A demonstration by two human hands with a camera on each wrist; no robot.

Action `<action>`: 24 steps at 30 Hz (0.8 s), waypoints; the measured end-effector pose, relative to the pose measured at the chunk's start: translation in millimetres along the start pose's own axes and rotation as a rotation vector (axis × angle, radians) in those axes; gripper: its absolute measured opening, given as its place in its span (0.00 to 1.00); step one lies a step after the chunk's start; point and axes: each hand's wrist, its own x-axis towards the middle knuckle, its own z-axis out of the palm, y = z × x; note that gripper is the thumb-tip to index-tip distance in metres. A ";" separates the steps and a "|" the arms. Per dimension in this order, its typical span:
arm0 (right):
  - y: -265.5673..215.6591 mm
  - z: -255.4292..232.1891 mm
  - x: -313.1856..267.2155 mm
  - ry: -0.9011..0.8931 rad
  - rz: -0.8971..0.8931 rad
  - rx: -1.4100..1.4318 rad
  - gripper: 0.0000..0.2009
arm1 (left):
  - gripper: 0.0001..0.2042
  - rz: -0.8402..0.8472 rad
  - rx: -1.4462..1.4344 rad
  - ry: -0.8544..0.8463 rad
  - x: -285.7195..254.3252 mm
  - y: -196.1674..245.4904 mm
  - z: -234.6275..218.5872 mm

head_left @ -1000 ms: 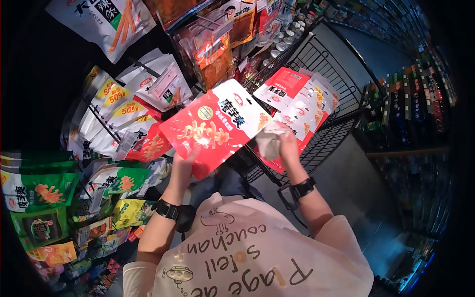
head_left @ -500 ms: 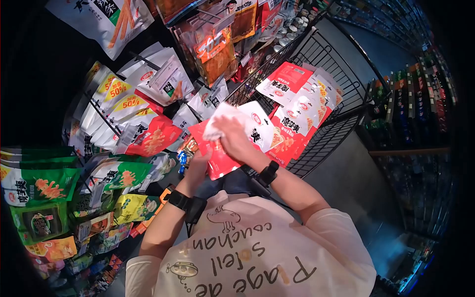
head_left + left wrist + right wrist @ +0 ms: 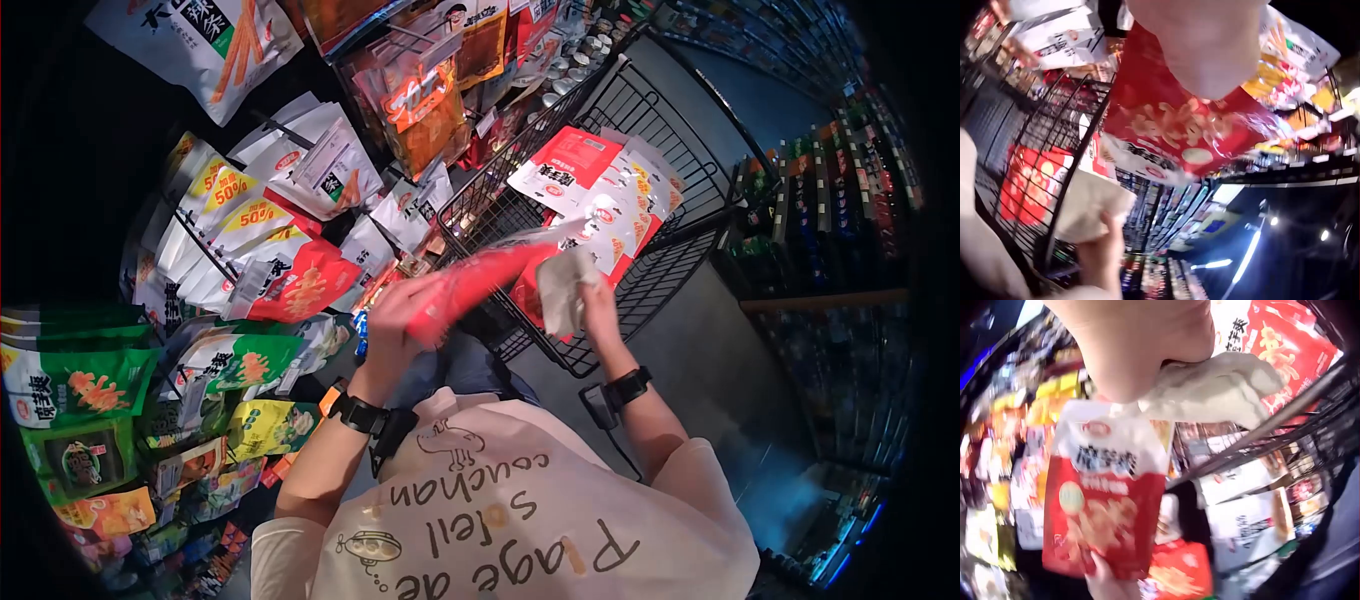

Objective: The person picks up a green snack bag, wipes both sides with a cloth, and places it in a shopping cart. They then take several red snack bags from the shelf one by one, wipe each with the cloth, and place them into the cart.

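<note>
Red snack bag (image 3: 475,287) is pinched in the left hand's (image 3: 393,315) grip, pale cloth (image 3: 561,290) in the right hand's (image 3: 599,308).

Cart wall (image 3: 665,287) apparently close beside cloth (image 3: 562,290)

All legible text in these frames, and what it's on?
"Plage de soleil couchan": shirt
"50%": yellow-cornered hanging packs
"魔芋爽": held red-and-white pack
"魔芋爽": green hanging pack
"魔芋爽": upper pack in cart
"辣条": top-left white pack
Too small or blurred: price tags, fine print, far shelf goods
</note>
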 end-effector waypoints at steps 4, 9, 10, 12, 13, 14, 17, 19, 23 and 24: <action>-63.0 -4.5 -9.8 0.217 -0.085 0.198 0.19 | 0.18 0.671 0.399 -0.255 -0.2 -18.4 2.3; -83.1 83.1 -43.1 -0.505 -0.780 -0.630 0.26 | 0.12 0.527 0.331 -0.332 -13.4 -33.1 11.0; -72.0 99.2 -45.4 -0.616 -0.902 -0.731 0.27 | 0.12 0.400 0.301 -0.296 -14.9 -33.3 11.0; -54.5 113.4 -41.9 -0.586 -0.796 -0.620 0.28 | 0.12 0.385 0.317 -0.286 -16.2 -43.0 9.1; -50.2 111.8 -34.6 -0.583 -0.803 -0.620 0.28 | 0.12 0.501 0.366 -0.321 -16.0 -46.7 6.9; -46.6 105.3 -25.8 -0.504 -0.770 -0.680 0.27 | 0.13 0.614 0.414 -0.356 -16.4 -50.6 5.4; -8.1 82.6 12.1 -0.253 -0.614 -0.343 0.21 | 0.13 0.577 0.411 -0.337 -12.8 -37.3 4.5; 28.9 54.2 36.1 -0.192 -0.246 -0.364 0.17 | 0.14 0.565 0.434 -0.320 -10.2 -25.3 -3.4; 2.3 31.5 41.9 -0.014 -0.220 -0.255 0.18 | 0.09 0.427 0.213 0.171 -2.7 -7.6 -37.7; -9.1 33.0 38.9 0.024 -0.324 -0.171 0.18 | 0.06 -0.070 -0.030 0.333 -21.3 -21.8 -45.3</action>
